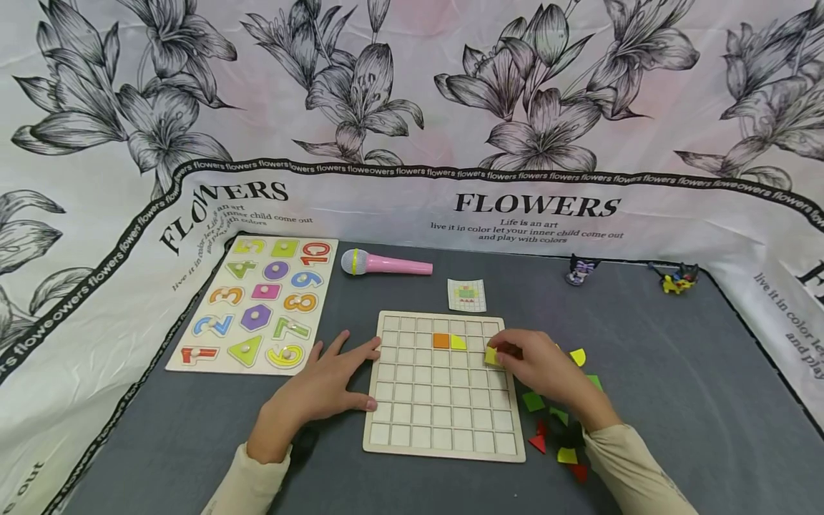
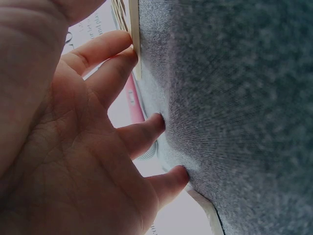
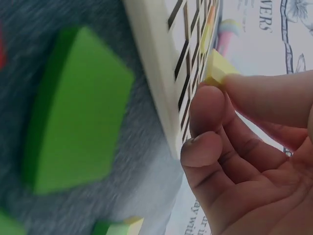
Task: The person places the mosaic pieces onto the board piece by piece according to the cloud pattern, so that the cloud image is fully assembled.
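Note:
A pale wooden grid board (image 1: 444, 453) lies in the middle of the dark table. Two pieces sit side by side in its upper rows, an orange square (image 1: 440, 341) and a yellow piece with a slanted side (image 1: 458, 342). Over the board's right edge my right hand (image 1: 543, 365) pinches a yellow block (image 3: 218, 68) between thumb and fingertips. My left hand (image 1: 315, 390) is spread at the board's left edge, thumb and a fingertip touching the rim. In the left wrist view, two fingers (image 2: 117, 63) meet the board's side while others rest on the cloth.
Several loose green (image 1: 533, 401), red (image 1: 537, 444) and yellow (image 1: 567, 455) pieces lie right of the board, partly under the right wrist. A small pattern card (image 1: 466, 295) and pink toy microphone (image 1: 399, 266) lie behind it. A number puzzle (image 1: 219, 290) is at left; two small figurines (image 1: 581, 270) stand back right.

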Demonstrator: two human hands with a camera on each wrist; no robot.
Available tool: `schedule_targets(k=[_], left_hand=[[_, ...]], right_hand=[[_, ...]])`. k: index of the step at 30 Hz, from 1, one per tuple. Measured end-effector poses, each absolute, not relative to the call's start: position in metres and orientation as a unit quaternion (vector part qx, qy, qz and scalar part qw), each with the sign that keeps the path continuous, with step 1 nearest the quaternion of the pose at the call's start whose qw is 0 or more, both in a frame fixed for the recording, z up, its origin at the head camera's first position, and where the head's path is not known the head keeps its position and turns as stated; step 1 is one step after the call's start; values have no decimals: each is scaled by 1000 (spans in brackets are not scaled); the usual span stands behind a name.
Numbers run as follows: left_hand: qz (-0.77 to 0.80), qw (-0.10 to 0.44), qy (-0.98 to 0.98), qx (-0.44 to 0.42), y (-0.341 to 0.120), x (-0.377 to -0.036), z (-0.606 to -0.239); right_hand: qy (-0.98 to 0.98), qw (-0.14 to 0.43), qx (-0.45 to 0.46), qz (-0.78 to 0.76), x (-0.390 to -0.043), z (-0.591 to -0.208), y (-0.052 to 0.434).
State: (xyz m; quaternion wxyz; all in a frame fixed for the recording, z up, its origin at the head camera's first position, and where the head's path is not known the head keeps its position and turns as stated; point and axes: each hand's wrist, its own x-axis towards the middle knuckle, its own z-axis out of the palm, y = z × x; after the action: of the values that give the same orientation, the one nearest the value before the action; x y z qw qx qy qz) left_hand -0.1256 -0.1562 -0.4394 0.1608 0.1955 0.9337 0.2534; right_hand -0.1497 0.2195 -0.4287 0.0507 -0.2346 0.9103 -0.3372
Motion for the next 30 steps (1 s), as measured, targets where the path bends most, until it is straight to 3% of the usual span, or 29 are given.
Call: schedule_targets(k=[21, 30], left_hand=[[249, 161, 935, 195, -157, -127, -440], [252, 163, 934, 196, -157, -127, -440]], right_hand=[[915, 74, -234, -320, -160, -430, 191], [916, 51, -258, -303, -160, -432, 188]])
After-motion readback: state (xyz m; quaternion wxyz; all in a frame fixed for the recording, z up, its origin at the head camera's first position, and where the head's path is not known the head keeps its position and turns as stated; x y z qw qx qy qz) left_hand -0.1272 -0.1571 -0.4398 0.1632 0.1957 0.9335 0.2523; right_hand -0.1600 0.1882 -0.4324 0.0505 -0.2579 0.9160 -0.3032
